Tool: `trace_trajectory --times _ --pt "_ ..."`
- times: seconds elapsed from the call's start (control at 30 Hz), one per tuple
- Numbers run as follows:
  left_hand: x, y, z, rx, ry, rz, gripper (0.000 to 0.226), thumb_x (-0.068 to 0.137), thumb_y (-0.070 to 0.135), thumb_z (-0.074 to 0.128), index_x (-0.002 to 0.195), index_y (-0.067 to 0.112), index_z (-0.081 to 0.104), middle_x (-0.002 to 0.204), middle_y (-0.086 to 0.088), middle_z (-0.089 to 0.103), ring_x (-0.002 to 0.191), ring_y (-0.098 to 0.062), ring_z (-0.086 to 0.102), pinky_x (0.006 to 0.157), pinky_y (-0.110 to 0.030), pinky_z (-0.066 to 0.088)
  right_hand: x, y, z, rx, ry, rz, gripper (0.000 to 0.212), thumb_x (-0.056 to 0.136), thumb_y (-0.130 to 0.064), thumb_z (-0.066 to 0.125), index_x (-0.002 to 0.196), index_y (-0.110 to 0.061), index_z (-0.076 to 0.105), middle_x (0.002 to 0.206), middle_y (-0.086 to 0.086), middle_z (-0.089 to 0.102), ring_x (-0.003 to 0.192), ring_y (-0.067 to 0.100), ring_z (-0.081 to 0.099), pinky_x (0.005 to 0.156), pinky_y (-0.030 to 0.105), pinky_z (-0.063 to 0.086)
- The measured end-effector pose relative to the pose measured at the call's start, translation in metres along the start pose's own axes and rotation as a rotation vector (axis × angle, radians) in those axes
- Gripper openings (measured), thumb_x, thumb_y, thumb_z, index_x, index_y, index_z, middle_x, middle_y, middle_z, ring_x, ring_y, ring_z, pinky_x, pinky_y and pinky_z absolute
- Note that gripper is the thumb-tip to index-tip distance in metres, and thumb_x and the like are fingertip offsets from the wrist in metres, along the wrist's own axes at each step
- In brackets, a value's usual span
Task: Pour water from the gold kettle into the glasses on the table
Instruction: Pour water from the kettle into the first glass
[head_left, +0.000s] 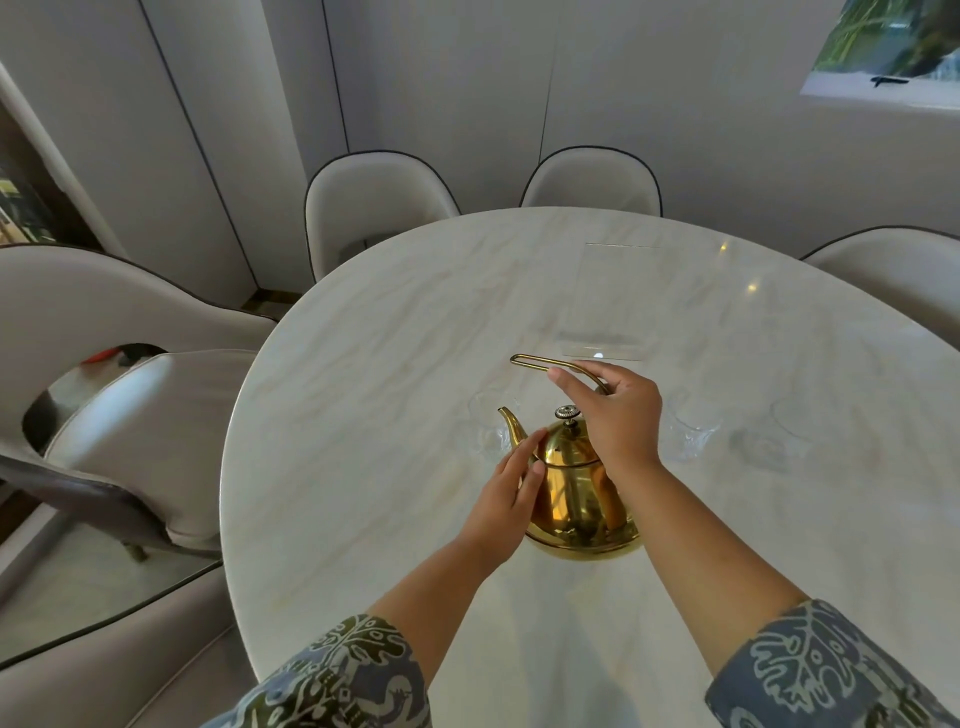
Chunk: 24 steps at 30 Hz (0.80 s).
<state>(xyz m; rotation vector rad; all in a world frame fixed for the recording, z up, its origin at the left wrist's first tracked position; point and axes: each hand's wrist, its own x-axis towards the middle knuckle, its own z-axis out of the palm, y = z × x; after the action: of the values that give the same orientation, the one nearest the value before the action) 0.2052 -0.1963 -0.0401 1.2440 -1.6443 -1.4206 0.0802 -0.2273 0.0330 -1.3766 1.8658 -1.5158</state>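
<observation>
I see the gold kettle (574, 493) standing on the marble table (363, 364) between clear glasses (693, 434). My right hand (613, 415) grips its raised handle (540, 362); my left hand (511, 486) rests open-fingered against its side.

A home dining room: an oval marble-look table (395, 332) ringed by cream upholstered chairs (374, 208), plain panelled walls (208, 104), and a framed picture (888, 41) hanging above.

Soft, even daylight is filling the scene, and small bright glints are shining on the table (363, 364) toward its far right. The wide lens is bending the table's rim and everything beyond it. Focus is softening toward the frame edges.
</observation>
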Motion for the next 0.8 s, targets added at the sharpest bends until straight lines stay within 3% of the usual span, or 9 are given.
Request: trace_trajectory --times 0.17,0.37,0.5,0.63,0.8 --pt "0.001 0.000 0.000 0.021 0.002 0.001 0.041 0.099 0.041 0.028 0.139 0.046 0.028 0.150 0.006 0.031 0.137 -0.014 0.030 0.106 -0.024 0.027 0.002 0.000 0.002 -0.013 -0.004 0.003 0.043 0.075 -0.043 0.075 0.106 -0.013 0.074 0.097 -0.001 0.075 0.082 0.013 0.067 0.068 0.024 0.055" --pt "0.003 -0.002 0.000 0.024 -0.005 0.011 0.041 0.099 0.043 0.027 0.139 0.046 0.027 0.149 0.007 0.035 0.135 -0.014 0.035 0.113 -0.034 0.031 0.004 -0.005 0.002 -0.027 -0.012 -0.006 0.040 0.075 -0.040 0.076 0.103 -0.012 0.074 0.081 0.000 0.073 0.064 0.011 0.059 0.061 0.025 0.052" --pt "0.004 -0.003 0.000 0.019 -0.007 0.019 0.040 0.098 0.045 0.026 0.139 0.048 0.026 0.147 0.006 0.038 0.133 -0.015 0.038 0.112 -0.037 0.033 0.008 -0.006 0.005 -0.056 -0.019 -0.017 0.041 0.076 -0.041 0.075 0.104 -0.012 0.074 0.089 0.001 0.074 0.068 0.009 0.061 0.061 0.019 0.049" --pt "0.004 -0.001 0.000 -0.016 0.001 0.026 0.040 0.100 0.039 0.027 0.140 0.043 0.029 0.145 0.007 0.040 0.131 -0.012 0.039 0.109 -0.029 0.033 0.013 -0.007 0.008 -0.077 -0.035 -0.009 0.039 0.076 -0.041 0.075 0.102 -0.013 0.075 0.093 0.001 0.074 0.076 0.011 0.063 0.069 0.029 0.054" --pt "0.006 0.004 -0.001 -0.042 0.001 0.027 0.040 0.100 0.037 0.028 0.140 0.040 0.030 0.141 0.008 0.043 0.126 -0.008 0.041 0.104 -0.022 0.032 0.019 -0.010 0.009 -0.103 -0.057 -0.001 0.040 0.076 -0.041 0.075 0.104 -0.012 0.074 0.104 0.003 0.073 0.094 0.014 0.065 0.074 0.024 0.049"
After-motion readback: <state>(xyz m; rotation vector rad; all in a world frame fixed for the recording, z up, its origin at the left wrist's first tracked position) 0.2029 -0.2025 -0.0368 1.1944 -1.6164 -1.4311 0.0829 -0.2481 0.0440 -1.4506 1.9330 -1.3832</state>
